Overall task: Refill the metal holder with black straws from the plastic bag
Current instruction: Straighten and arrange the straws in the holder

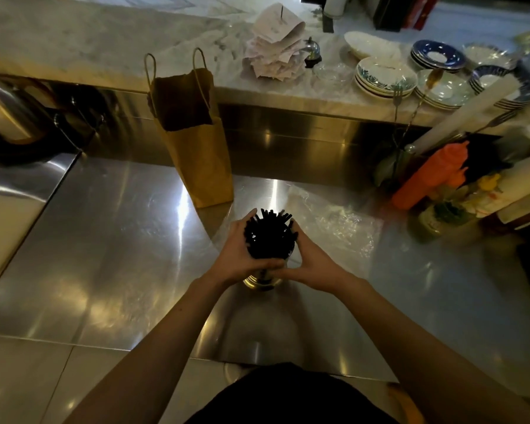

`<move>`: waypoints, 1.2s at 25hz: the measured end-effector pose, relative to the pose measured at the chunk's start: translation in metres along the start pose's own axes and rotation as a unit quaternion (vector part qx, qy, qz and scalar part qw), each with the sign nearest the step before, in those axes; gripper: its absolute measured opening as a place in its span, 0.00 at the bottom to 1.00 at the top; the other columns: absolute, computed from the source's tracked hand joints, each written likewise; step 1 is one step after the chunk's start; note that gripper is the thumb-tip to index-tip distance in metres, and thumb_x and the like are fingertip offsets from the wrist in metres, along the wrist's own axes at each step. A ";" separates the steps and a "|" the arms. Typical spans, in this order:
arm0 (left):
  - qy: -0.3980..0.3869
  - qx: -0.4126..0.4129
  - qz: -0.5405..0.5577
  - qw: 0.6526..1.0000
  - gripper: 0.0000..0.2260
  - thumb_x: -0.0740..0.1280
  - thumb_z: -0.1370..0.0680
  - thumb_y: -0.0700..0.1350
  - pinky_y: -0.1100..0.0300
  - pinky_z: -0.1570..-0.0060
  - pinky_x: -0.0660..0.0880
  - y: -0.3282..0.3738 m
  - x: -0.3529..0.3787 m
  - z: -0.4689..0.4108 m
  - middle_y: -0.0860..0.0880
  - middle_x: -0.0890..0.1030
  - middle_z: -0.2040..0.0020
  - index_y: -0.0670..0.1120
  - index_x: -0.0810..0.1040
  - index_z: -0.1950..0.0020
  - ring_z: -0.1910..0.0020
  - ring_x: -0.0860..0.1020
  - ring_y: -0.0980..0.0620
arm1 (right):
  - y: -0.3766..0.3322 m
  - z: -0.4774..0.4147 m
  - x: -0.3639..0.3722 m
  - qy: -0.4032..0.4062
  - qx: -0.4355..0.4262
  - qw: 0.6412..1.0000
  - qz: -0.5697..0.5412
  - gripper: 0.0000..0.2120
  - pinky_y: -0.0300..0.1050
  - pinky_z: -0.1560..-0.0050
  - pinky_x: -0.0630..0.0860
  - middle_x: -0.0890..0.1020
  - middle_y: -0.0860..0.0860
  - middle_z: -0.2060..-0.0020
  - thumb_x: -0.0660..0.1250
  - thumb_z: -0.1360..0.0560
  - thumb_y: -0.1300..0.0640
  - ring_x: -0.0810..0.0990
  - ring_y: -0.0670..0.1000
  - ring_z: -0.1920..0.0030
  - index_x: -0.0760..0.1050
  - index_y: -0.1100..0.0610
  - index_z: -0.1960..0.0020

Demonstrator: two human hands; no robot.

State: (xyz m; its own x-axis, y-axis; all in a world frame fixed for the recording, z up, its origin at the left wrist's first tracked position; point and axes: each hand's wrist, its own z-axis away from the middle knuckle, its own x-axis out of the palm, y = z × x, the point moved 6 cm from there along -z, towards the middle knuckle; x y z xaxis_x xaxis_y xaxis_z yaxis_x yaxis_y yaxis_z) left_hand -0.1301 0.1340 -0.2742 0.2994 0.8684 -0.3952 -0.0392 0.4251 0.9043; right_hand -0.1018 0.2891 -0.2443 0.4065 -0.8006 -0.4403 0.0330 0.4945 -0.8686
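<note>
A bundle of black straws point(268, 235) stands upright in the metal holder point(262, 282) on the steel counter, near the middle of the head view. My left hand point(239, 255) cups the bundle from the left and my right hand point(311, 261) from the right, fingers wrapped around the straws just above the holder's rim. Only the holder's lower part shows below my hands. The clear plastic bag point(334, 218) lies flat and crumpled on the counter just right of the holder, and I see no straws in it.
A brown paper bag point(196, 154) stands behind the holder. Orange squeeze bottles point(428, 175) and jars crowd the right side. Stacked plates point(386, 78), receipts point(276, 47) and a bell sit on the raised marble ledge. A kettle point(10, 111) is at far left.
</note>
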 end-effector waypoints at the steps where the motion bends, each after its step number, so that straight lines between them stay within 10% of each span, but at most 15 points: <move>1: -0.004 -0.005 -0.002 1.000 0.50 0.83 0.40 0.51 0.62 0.32 0.63 0.002 0.001 0.001 0.51 0.64 0.31 0.50 0.60 0.24 0.31 0.65 0.53 | -0.002 -0.002 -0.001 -0.006 -0.008 1.000 0.000 0.45 0.23 0.41 0.64 0.65 0.30 0.34 0.78 0.32 0.53 0.65 0.26 0.35 0.51 0.41 0.27; 9: 0.019 -0.026 -0.036 0.999 0.34 0.82 0.40 0.54 0.63 0.39 0.69 0.026 0.005 0.007 0.47 0.68 0.39 0.65 0.67 0.41 0.39 0.71 0.52 | 0.011 -0.022 -0.003 -0.117 -0.042 0.991 0.038 0.53 0.56 0.26 0.62 0.55 0.47 0.22 0.76 0.34 0.41 0.56 0.49 0.23 0.43 0.43 0.22; 17: 0.123 0.011 -0.022 0.992 0.24 0.75 0.32 0.60 0.48 0.42 0.77 0.031 0.015 0.022 0.51 0.81 0.44 0.52 0.78 0.40 0.43 0.79 0.54 | 0.018 -0.016 -0.003 -0.084 -0.052 0.992 0.073 0.41 0.55 0.26 0.60 0.56 0.53 0.22 0.71 0.29 0.44 0.53 0.53 0.22 0.55 0.47 0.22; 20: 0.097 0.040 -0.020 0.994 0.23 0.75 0.30 0.57 0.51 0.41 0.77 0.033 0.008 0.019 0.52 0.80 0.42 0.50 0.77 0.38 0.41 0.78 0.56 | 0.010 -0.013 -0.011 -0.063 -0.056 0.994 0.068 0.35 0.54 0.29 0.66 0.64 0.52 0.26 0.72 0.28 0.46 0.65 0.53 0.28 0.62 0.48 0.25; 25: 0.026 0.035 -0.075 0.996 0.25 0.73 0.26 0.53 0.54 0.36 0.74 0.034 -0.006 0.013 0.50 0.72 0.31 0.51 0.70 0.31 0.35 0.73 0.52 | 0.000 -0.014 -0.011 -0.044 -0.007 0.989 0.140 0.29 0.54 0.27 0.63 0.54 0.51 0.22 0.68 0.24 0.48 0.56 0.54 0.23 0.64 0.51 0.27; 30: -0.026 0.041 -0.080 0.996 0.23 0.70 0.26 0.57 0.59 0.38 0.74 0.033 -0.021 0.003 0.50 0.78 0.37 0.49 0.75 0.34 0.38 0.76 0.52 | -0.016 -0.019 -0.013 0.043 -0.010 0.980 0.192 0.18 0.47 0.36 0.70 0.71 0.53 0.34 0.66 0.23 0.51 0.68 0.53 0.34 0.74 0.57 0.35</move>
State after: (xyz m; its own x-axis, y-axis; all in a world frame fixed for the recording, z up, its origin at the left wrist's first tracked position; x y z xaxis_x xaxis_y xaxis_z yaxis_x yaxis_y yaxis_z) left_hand -0.1345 0.1293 -0.2355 0.3439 0.7758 -0.5290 0.0914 0.5331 0.8411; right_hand -0.1252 0.2849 -0.2294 0.3069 -0.5831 -0.7522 -0.1263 0.7584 -0.6395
